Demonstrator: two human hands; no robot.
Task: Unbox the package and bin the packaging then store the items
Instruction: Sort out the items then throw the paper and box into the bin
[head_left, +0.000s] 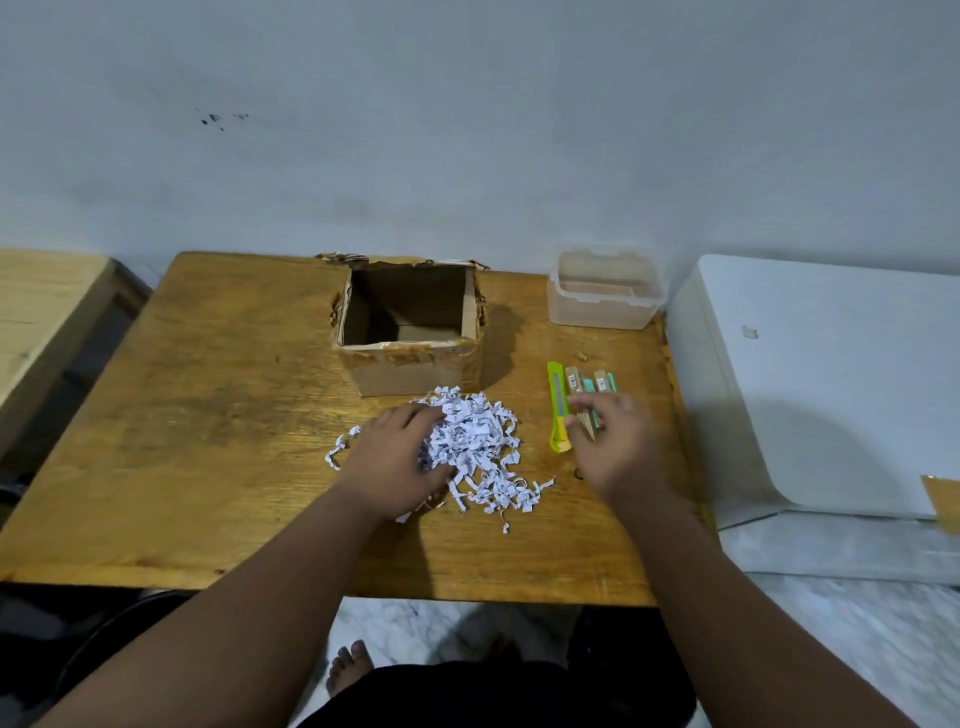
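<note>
An open cardboard box (410, 358) stands at the back middle of the wooden table (208, 415), its inside looking empty. In front of it lies a heap of white shredded paper (480, 447). My left hand (395, 457) rests on the heap's left side, fingers curled into the shreds. To the right lie a green-yellow box cutter (557, 405) and several small packaged items (589, 387) in brown and teal. My right hand (615, 441) is over those items, fingers spread and touching them; whether it grips one is unclear because of blur.
A clear plastic container (602, 291) without a lid stands at the back right of the table. A white appliance (831, 384) sits right of the table, a wooden piece of furniture (47, 312) to the left. The wall runs right behind the table.
</note>
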